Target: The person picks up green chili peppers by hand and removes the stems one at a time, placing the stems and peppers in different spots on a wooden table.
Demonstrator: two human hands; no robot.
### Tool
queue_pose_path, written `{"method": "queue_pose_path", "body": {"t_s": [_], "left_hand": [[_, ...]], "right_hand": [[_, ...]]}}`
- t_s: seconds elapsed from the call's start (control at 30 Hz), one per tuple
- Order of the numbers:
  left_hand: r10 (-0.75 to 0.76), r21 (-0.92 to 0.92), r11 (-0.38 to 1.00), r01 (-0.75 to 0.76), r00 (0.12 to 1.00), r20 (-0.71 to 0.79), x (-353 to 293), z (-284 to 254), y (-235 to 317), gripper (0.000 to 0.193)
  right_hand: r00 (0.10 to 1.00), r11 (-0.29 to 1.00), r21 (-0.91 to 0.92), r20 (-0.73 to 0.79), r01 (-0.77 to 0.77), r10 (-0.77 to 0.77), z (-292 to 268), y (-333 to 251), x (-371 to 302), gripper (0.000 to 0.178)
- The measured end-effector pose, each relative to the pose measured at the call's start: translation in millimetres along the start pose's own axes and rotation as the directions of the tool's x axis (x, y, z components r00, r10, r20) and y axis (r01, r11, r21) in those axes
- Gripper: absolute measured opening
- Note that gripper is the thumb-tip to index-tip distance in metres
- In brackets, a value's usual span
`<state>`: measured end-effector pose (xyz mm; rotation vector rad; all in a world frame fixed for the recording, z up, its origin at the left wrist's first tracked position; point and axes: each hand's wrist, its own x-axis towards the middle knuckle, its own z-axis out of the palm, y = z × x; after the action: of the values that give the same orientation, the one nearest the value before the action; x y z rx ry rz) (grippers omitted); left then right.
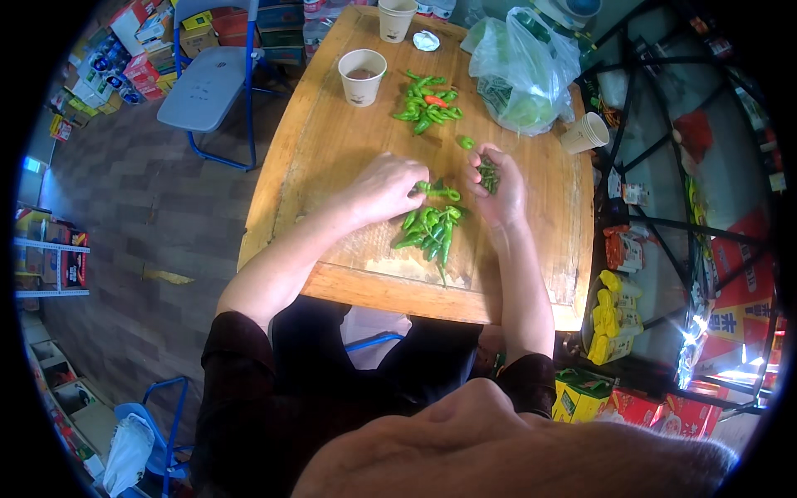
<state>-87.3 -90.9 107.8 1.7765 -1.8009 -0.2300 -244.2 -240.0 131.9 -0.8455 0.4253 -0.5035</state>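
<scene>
Right hand [496, 184] cupped shut on green chilli stems [489, 174]; left hand [383, 189] pinching one chilli [437, 191] — best pluck cleanly at the cap.

I saw green chillies [430, 231] on the pale wooden worktop [332, 149], 1 red chilli [435, 100] among the far green pile, beside 3 beige paper cups [362, 76].

Overhead fisheye view from a head-worn camera

The wooden table [332, 149] is seen steeply from above and close; both forearms enter from 6 o'clock, the far table edge lies at 12 o'clock, and straight edges are bent toward the rim.
</scene>
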Motion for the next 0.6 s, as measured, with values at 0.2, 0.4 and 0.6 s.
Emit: {"method": "queue_pose_path", "body": {"t_s": [0.2,0.4,0.6], "left_hand": [[-0.324,-0.731,0.616,0.295,0.94,0.107,6,-6,-2,0.013],[-0.216,-0.978,-0.083,0.193,0.954,0.207,2,-3,-16,0.013],[-0.236,-0.981,-0.081,0.175,0.953,0.189,3,1,-10,0.011]], "right_hand": [[0.991,0.989,-0.143,-0.133,-0.029,0.01,13,5,-3,0.011],[0.991,0.915,-0.387,0.026,-0.113,0.133,35,15,-19,0.016],[0.996,0.875,-0.484,0.087,0.022,0.023,35,29,-19,0.015]]}}
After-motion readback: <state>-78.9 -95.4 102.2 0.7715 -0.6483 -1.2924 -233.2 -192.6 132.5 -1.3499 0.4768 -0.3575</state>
